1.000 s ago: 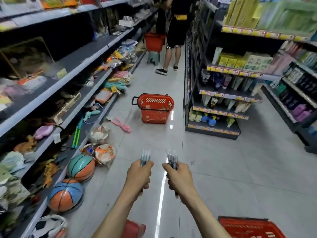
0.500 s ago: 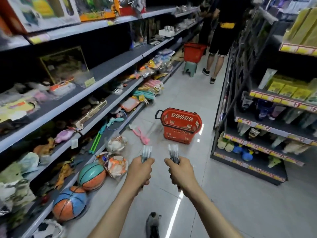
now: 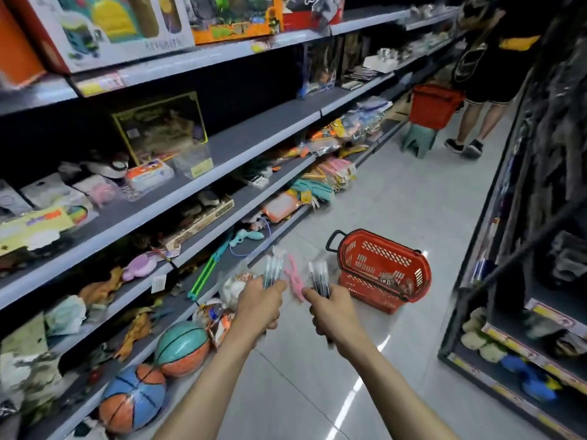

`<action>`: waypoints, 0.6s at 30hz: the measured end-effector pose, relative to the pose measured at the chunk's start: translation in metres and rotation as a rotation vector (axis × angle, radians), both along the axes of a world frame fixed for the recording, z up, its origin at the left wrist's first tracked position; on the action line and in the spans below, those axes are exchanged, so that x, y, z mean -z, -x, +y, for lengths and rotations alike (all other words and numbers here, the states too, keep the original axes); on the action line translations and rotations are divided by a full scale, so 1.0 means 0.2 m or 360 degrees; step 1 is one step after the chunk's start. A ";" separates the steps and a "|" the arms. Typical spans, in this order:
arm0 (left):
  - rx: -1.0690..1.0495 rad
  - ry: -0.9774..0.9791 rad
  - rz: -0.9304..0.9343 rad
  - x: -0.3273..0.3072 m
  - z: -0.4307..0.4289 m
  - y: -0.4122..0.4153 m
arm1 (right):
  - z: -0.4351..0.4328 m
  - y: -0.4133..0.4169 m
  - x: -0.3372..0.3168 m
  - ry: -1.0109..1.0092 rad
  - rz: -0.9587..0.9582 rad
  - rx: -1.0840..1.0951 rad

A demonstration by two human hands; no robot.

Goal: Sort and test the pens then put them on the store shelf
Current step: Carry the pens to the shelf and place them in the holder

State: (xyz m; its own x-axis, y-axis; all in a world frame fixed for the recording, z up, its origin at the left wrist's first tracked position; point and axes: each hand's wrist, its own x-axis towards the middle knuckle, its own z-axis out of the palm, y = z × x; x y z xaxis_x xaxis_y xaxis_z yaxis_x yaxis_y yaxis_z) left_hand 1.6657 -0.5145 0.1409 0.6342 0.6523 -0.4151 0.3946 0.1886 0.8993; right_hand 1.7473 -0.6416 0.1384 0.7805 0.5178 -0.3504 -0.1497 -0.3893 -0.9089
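head view: our left hand [image 3: 260,308] and right hand [image 3: 333,312] each grip upright pens [image 3: 273,271]; the shelf [image 3: 178,192] lies left, nearer the left hand.

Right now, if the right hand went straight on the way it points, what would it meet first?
Probably nothing near: the right hand and its pens aim at bare floor between the pink toy and red basket; depth unclear.

A shop aisle: tiered metal shelves [image 3: 254,134] packed with boxed toys [image 3: 127,23] and basketballs [image 3: 182,347] run along the left of the left hand [image 3: 259,308]. Just beyond the right hand [image 3: 333,312] a red shopping basket [image 3: 384,268] sits on the tiled floor [image 3: 397,198], with price-labelled shelving [image 3: 508,350] farther to its right.
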 end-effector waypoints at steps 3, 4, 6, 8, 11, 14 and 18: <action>-0.0068 -0.0003 0.0056 0.06 0.07 -0.24 | 0.11 -0.27 0.04 0.0031 0.0006 -0.0067; -0.0094 0.0002 0.0062 0.08 0.10 -0.33 | 0.15 -0.37 0.06 0.0046 -0.0004 -0.0097; -0.0160 -0.0002 0.0076 0.11 0.14 -0.49 | 0.23 -0.56 0.08 0.0041 -0.0024 -0.0172; -0.0247 -0.0017 0.0086 0.11 0.19 -0.67 | 0.31 -0.76 0.09 0.0017 -0.0025 -0.0262; -0.0401 0.0042 0.0091 0.08 0.24 -0.89 | 0.41 -1.03 0.09 0.0013 0.0025 -0.0348; -0.0468 0.0054 0.0084 0.07 0.30 -1.05 | 0.51 -1.26 0.08 0.0002 0.0053 -0.0438; -0.0570 0.0078 0.0058 0.08 0.40 -1.20 | 0.66 -1.47 0.08 -0.0013 0.0070 -0.0493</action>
